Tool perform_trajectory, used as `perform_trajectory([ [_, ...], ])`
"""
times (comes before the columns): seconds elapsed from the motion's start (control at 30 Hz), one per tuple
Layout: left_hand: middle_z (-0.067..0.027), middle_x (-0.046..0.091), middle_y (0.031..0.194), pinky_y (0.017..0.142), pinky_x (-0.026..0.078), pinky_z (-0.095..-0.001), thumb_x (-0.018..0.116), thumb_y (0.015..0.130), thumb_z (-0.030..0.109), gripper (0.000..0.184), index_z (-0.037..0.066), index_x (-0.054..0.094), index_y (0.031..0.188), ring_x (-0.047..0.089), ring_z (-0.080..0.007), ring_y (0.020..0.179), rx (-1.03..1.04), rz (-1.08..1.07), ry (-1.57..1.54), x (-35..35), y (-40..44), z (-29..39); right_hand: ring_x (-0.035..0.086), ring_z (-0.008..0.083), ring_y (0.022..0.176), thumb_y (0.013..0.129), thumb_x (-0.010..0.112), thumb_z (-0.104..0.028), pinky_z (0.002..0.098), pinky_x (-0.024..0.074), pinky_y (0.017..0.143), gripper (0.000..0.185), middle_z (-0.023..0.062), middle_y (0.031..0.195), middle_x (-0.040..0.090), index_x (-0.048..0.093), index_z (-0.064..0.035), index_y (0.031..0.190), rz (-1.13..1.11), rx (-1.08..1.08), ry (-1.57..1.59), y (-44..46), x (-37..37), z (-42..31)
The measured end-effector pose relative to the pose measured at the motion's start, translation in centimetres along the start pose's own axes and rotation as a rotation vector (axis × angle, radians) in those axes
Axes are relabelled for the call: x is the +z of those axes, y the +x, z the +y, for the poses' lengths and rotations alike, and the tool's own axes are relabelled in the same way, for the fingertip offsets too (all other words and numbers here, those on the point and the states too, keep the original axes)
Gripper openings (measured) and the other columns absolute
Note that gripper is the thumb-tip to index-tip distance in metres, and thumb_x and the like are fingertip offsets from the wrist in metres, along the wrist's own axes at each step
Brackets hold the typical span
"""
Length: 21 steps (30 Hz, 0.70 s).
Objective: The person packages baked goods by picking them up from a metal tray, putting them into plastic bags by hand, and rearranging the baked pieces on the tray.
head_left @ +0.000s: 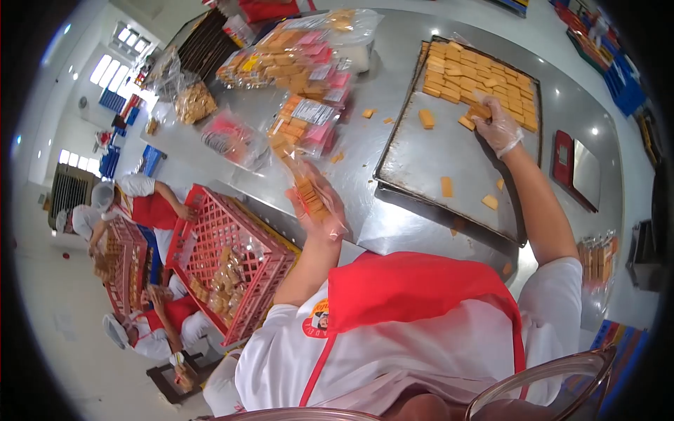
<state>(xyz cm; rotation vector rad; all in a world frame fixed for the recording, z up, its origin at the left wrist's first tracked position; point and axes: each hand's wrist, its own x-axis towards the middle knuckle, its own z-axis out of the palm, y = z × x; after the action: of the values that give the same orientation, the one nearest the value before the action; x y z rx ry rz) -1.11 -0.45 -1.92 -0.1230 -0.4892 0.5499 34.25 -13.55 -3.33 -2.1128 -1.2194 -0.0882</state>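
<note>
Head view: biscuits in both hands, tray part bare

Your left hand (pixel 323 210) has its fingers curled around a row of biscuits (pixel 309 198) in clear film. Your gloved right hand (pixel 496 128) has its fingers closed on a few biscuits (pixel 479 111) over the baking tray (pixel 421 175). Labelled packs (pixel 303 116) lie filled beyond your left hand; tightly laid biscuits (pixel 484 77) cover the tray's far part, with strays (some near the rim) elsewhere. By my reading, much is packed and plenty is left. Your right fingertips are partly hidden, the film's edges blur, and the label print is unreadable.
</note>
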Motion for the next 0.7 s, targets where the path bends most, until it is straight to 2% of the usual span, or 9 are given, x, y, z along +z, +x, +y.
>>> perform_trajectory([
  [0.1, -0.0026, 0.050, 0.116, 0.090, 0.039, -0.0333, 0.062, 0.076, 0.021, 0.048, 0.011, 0.043, 0.119, 0.049, -0.0151, 0.105, 0.040, 0.063, 0.038, 0.9, 0.3, -0.7, 0.058, 0.0192, 0.064, 0.073, 0.061, -0.021, 0.0314, 0.0455, 0.060, 0.042, 0.0103, 0.091, 0.057, 0.042, -0.0130, 0.109, 0.069, 0.046, 0.012, 0.1, -0.4, -0.3],
  [0.2, -0.0042, 0.052, 0.114, 0.091, 0.039, -0.0330, 0.062, 0.076, 0.018, 0.043, 0.009, 0.048, 0.115, 0.049, -0.0160, 0.104, 0.122, 0.158, 0.109, 0.6, 0.1, -0.1, 0.057, 0.0152, 0.063, 0.073, 0.061, -0.027, 0.0306, 0.0454, 0.060, 0.045, 0.0096, 0.086, 0.058, 0.040, -0.0146, 0.111, -0.035, 0.412, 0.083, 0.4, -2.5, -2.2],
  [0.27, -0.0029, 0.053, 0.112, 0.090, 0.041, -0.0305, 0.060, 0.078, 0.016, 0.041, 0.010, 0.047, 0.116, 0.050, -0.0134, 0.103, 0.092, 0.160, 0.176, 0.6, 0.4, -0.4, 0.056, 0.0135, 0.061, 0.072, 0.063, -0.022, 0.0276, 0.0444, 0.057, 0.049, 0.0079, 0.078, 0.057, 0.035, -0.0127, 0.112, 0.043, 0.398, 0.376, 0.5, -3.1, -1.8],
  [0.33, -0.0054, 0.052, 0.114, 0.090, 0.041, -0.0314, 0.058, 0.079, 0.019, 0.040, 0.007, 0.047, 0.116, 0.049, -0.0164, 0.105, 0.160, 0.199, 0.327, 0.2, 0.4, -0.4, 0.055, 0.0132, 0.061, 0.072, 0.063, -0.018, 0.0265, 0.0440, 0.056, 0.051, 0.0070, 0.076, 0.056, 0.032, -0.0109, 0.112, 0.158, 0.338, 0.761, 1.2, -2.5, -1.6],
  [0.37, -0.0061, 0.051, 0.116, 0.091, 0.040, -0.0319, 0.057, 0.079, 0.020, 0.040, 0.007, 0.047, 0.116, 0.049, -0.0172, 0.106, 0.182, 0.205, 0.379, -0.2, 0.4, -0.2, 0.053, 0.0126, 0.061, 0.073, 0.062, -0.012, 0.0253, 0.0433, 0.054, 0.052, 0.0067, 0.076, 0.055, 0.028, -0.0094, 0.112, 0.108, 0.501, 0.932, 0.7, -3.9, -3.0],
  [0.5, -0.0074, 0.054, 0.112, 0.092, 0.040, -0.0364, 0.056, 0.079, 0.016, 0.037, 0.008, 0.047, 0.114, 0.050, -0.0205, 0.105, 0.218, 0.349, 0.397, -0.3, 1.7, -1.0, 0.053, 0.0124, 0.061, 0.074, 0.061, -0.010, 0.0252, 0.0436, 0.052, 0.051, 0.0063, 0.074, 0.054, 0.028, -0.0093, 0.112, -0.056, 0.442, 1.129, -0.4, -5.2, -8.7],
  [0.6, -0.0078, 0.054, 0.112, 0.090, 0.042, -0.0364, 0.054, 0.081, 0.015, 0.035, 0.007, 0.047, 0.114, 0.051, -0.0199, 0.104, 0.200, 0.319, 0.394, -0.6, 2.7, -1.7, 0.053, 0.0124, 0.061, 0.074, 0.061, -0.009, 0.0243, 0.0428, 0.050, 0.050, 0.0063, 0.076, 0.054, 0.029, -0.0095, 0.112, -0.265, 0.280, 1.243, -2.4, -5.1, -13.6],
  [0.63, -0.0103, 0.048, 0.119, 0.090, 0.041, -0.0368, 0.052, 0.083, 0.020, 0.039, 0.006, 0.043, 0.118, 0.049, -0.0213, 0.107, 0.224, 0.287, 0.411, -0.9, 3.0, -1.8, 0.053, 0.0121, 0.061, 0.074, 0.061, -0.008, 0.0242, 0.0426, 0.050, 0.049, 0.0065, 0.078, 0.053, 0.030, -0.0096, 0.112, -0.335, 0.222, 1.277, -3.1, -4.8, -14.8],
  [0.7, -0.0104, 0.049, 0.118, 0.090, 0.042, -0.0370, 0.052, 0.083, 0.020, 0.039, 0.006, 0.043, 0.118, 0.049, -0.0216, 0.107, 0.227, 0.261, 0.424, -0.3, 3.5, -2.6, 0.052, 0.0112, 0.061, 0.074, 0.061, -0.006, 0.0239, 0.0426, 0.050, 0.047, 0.0067, 0.081, 0.053, 0.033, -0.0099, 0.112, -0.468, 0.228, 1.320, -4.4, -5.4, -17.9],
])
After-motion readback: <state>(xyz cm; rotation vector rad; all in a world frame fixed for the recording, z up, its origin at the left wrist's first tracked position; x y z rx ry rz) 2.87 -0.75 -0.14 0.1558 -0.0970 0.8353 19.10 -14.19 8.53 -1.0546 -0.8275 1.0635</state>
